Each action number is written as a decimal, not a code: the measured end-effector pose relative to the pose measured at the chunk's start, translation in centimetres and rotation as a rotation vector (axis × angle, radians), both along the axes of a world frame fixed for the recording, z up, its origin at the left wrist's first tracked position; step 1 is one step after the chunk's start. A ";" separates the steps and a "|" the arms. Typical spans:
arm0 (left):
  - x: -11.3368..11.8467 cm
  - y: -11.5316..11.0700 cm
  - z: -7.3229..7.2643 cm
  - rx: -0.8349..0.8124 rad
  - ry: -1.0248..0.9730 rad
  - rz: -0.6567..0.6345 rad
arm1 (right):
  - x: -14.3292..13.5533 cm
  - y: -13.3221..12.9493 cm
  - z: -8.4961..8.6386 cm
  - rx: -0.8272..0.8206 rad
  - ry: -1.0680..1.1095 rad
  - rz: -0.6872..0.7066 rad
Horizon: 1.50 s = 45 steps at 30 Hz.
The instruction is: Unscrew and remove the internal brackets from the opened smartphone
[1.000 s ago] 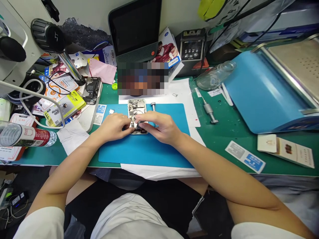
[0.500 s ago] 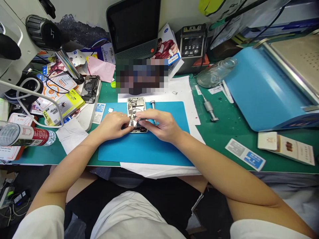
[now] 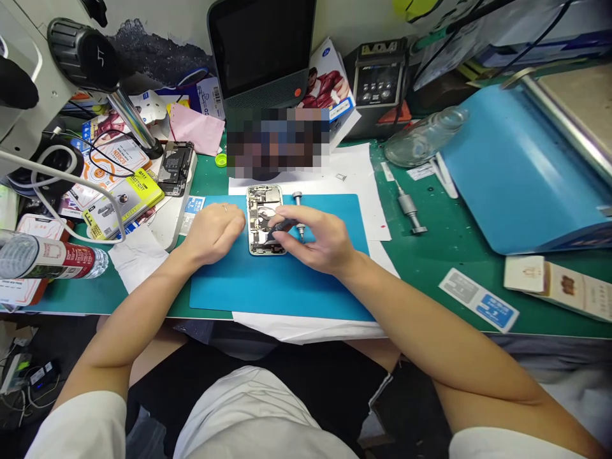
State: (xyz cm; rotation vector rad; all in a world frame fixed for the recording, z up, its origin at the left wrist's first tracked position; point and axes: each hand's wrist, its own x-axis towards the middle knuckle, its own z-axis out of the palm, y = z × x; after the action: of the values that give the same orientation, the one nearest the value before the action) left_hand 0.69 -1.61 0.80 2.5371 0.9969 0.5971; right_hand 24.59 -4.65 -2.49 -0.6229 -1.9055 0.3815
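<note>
An opened phone [image 3: 262,220] lies upright on a blue mat [image 3: 268,287], its inner parts showing. My left hand [image 3: 217,231] rests on the mat just left of the phone, fingers curled in; what they may hold is hidden. Over the phone's lower right part, my right hand [image 3: 315,237] pinches a small dark tool [image 3: 283,225] between thumb and fingers. A metal screwdriver [image 3: 298,207] lies on the mat behind the right hand's fingers, to the right of the phone.
Another screwdriver [image 3: 408,207] and a glass jar [image 3: 423,140] lie on the right. Further right are a blue sheet [image 3: 507,172] and a card [image 3: 478,299]. At the left stand a microscope post [image 3: 131,121], a plastic bottle [image 3: 52,256] and a second opened phone [image 3: 176,167].
My left hand has moved left off the phone's edge and its fingers have curled in. My right hand remains over the phone with the dark tool. The view has shifted slightly.
</note>
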 end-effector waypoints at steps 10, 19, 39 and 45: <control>-0.5 0.0 -0.3 -0.056 -0.270 0.167 | -1.6 -0.6 -0.1 -0.115 -0.058 0.129; -0.4 0.0 -0.6 -0.059 -0.290 0.149 | -2.2 -0.5 -0.5 -0.178 -0.156 0.149; 0.4 0.2 -1.0 0.151 -0.155 0.030 | -0.5 1.3 -0.1 -0.240 0.433 -0.235; 0.2 0.4 -1.4 0.181 -0.131 -0.048 | -0.8 1.2 -0.1 -0.252 0.426 -0.266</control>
State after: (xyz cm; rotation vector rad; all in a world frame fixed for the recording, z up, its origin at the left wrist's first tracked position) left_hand 0.91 -1.16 -0.58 2.6286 0.8694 0.8628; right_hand 23.78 -3.42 -2.56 -0.8741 -1.3605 0.5391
